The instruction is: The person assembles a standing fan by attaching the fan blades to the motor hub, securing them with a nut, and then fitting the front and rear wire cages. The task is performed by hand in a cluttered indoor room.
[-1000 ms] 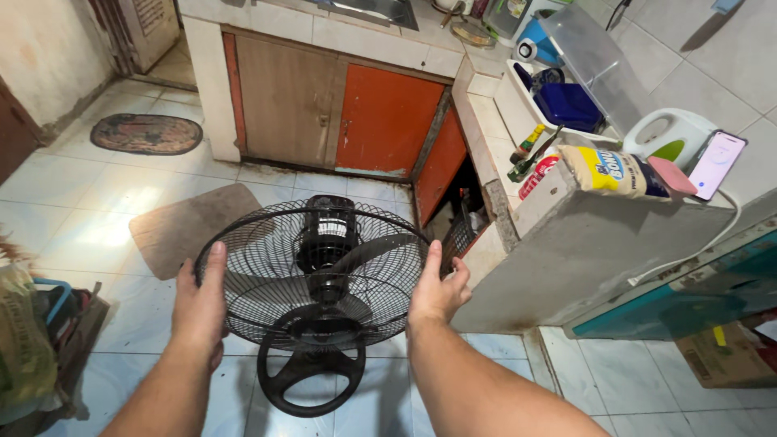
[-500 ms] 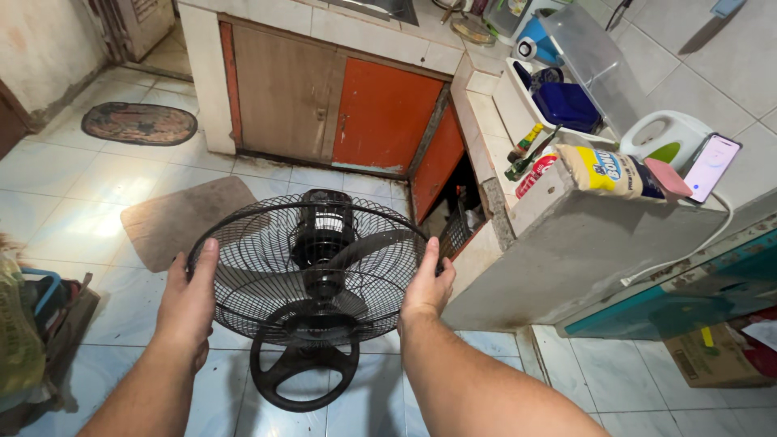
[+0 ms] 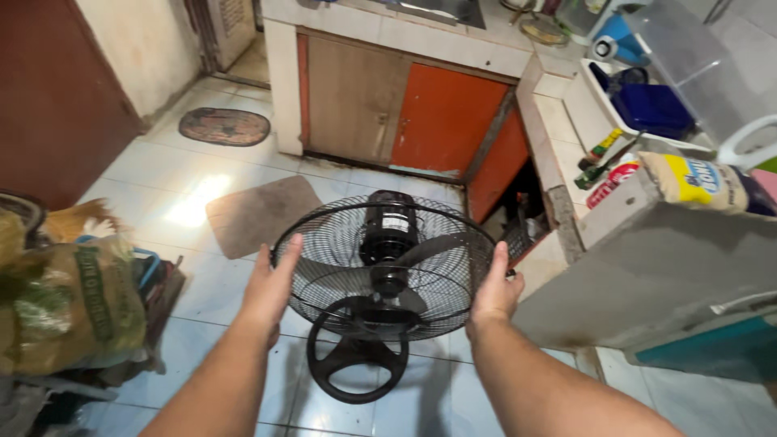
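A black desk fan [image 3: 387, 267] with a round wire cage and a ring-shaped base [image 3: 357, 368] is held above the tiled floor, cage facing me. My left hand [image 3: 273, 290] grips the cage's left rim, thumb over the wire. My right hand [image 3: 494, 290] grips the right rim the same way. The black motor housing [image 3: 387, 222] shows behind the blades.
A concrete counter [image 3: 647, 243] with a yellow-and-white bag [image 3: 700, 182], bottles and a blue basin [image 3: 651, 109] stands to the right. Orange cabinet doors [image 3: 449, 121] are ahead, one ajar. Floor mats [image 3: 259, 212] lie beyond the fan; sacks [image 3: 69, 299] pile up at the left.
The view has swung to the left, so the fan and both hands now sit further right in frame. Both hands keep their hold on the cage rim.
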